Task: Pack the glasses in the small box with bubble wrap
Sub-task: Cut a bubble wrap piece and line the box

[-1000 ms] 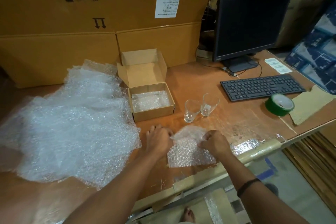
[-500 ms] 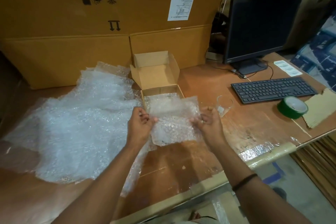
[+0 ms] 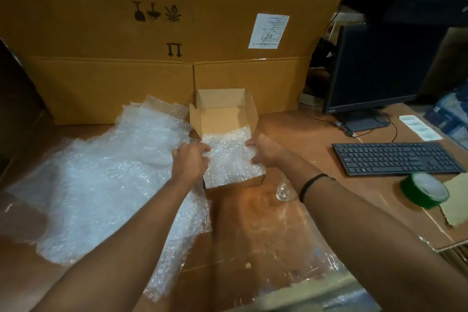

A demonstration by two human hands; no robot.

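Nearest the body, the right forearm passes low over a glass (image 3: 282,192) that stands on the table (image 3: 253,230) just behind the right wrist. Only its base and lower wall show, and a second glass cannot be seen, perhaps because the same arm hides it. That looks like the main hazard: drawing the right elbow back or dropping the wrist could tip the glass or sweep it toward the near edge. Under the left forearm lies a big sheet of bubble wrap (image 3: 101,172), with a strip trailing toward the body; a sleeve-less arm can stick to it, so a quick pull might drag the sheet and nudge whatever it touches. Further out, the left hand (image 3: 188,163) and the right hand (image 3: 269,153) each pinch one side edge of a piece of bubble wrap (image 3: 229,162), fingers curled onto it, holding it stretched between them over the open small box (image 3: 222,114). The piece looks wider than the opening, so pressed down unevenly it may bunch on one side and leave bare cardboard where a glass would sit, and a hard push could slide the light box away from the fingers. Right of the right forearm sit a roll of tape (image 3: 424,191) and a keyboard (image 3: 395,158), well apart and no danger. Beyond the fingertips stand large cartons (image 3: 126,33).
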